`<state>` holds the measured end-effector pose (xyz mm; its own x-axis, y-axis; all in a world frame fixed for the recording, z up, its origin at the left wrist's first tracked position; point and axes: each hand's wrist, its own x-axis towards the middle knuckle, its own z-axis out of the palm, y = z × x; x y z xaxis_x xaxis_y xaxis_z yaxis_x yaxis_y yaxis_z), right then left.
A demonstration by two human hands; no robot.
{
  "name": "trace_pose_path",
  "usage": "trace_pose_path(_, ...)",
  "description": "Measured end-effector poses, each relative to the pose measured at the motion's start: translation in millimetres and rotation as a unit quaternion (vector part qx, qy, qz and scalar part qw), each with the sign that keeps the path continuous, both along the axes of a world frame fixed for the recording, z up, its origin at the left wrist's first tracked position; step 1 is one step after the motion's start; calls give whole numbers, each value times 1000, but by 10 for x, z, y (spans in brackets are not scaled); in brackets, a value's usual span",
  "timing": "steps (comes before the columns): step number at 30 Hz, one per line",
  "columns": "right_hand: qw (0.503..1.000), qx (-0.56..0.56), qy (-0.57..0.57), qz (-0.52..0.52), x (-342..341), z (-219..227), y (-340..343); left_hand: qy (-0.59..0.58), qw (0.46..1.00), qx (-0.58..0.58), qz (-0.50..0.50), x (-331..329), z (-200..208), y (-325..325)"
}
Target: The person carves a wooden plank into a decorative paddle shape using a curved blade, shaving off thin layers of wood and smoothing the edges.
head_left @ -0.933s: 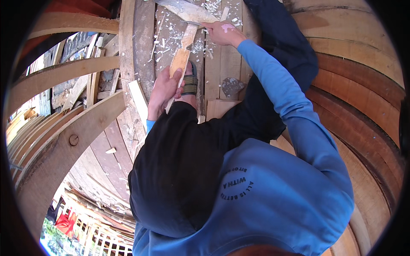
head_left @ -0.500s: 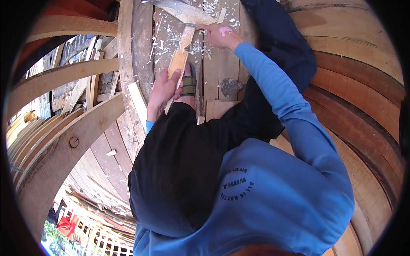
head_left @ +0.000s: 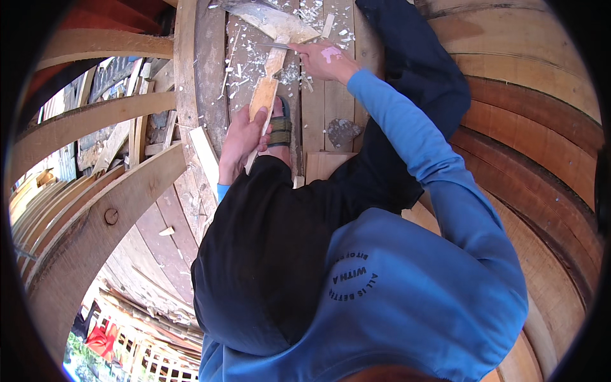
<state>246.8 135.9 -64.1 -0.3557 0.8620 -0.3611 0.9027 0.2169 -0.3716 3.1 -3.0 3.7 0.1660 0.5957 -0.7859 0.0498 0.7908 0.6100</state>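
Note:
My left hand [head_left: 242, 139] is closed round the near end of a carved strip of wood [head_left: 261, 95]. The strip points away from me over the plank floor, with a notch partway along and a narrower far part. My right hand [head_left: 323, 60] is closed on a knife [head_left: 273, 45], whose handle is hidden in the fingers. Its thin blade lies across the strip near the far end. Just beyond, a flat, pale, angular board [head_left: 273, 20] rests on the floor among scattered white shavings.
My sandalled foot [head_left: 280, 130] is beside the strip. A grey stone [head_left: 344, 132] sits on the planks to the right. Curved wooden ribs [head_left: 105, 219] stand on the left, and stacked curved planks [head_left: 528, 121] form the right side. A loose pale offcut [head_left: 203, 156] lies by my left wrist.
My right hand has shifted slightly left and toward me, and the knife blade with it, now reaching further left across the strip. My left hand stays nearly in place on the wood.

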Motion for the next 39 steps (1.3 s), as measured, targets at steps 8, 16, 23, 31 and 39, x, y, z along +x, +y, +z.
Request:
trace_pose_path(8, 1000, 16, 25, 1, 90, -128, -41, -5, 1000, 3, -8, 3, -25, 33)
trace_pose_path(16, 999, -43, -21, -15, 1, 84, -58, 2, 1000, 7, 4, 19, -22, 35)
trace_pose_path(23, 999, 8, 20, 40, -47, -82, -130, -2, 1000, 7, 2, -2, -47, 15)
trace_pose_path(31, 998, 35, 31, 39, -97, 47, -273, -15, 999, -23, 16, -1, 3, -15)
trace_pose_path(39, 996, 49, 68, 24, -128, -38, -404, -2, 1000, -13, 10, 48, 61, -49)
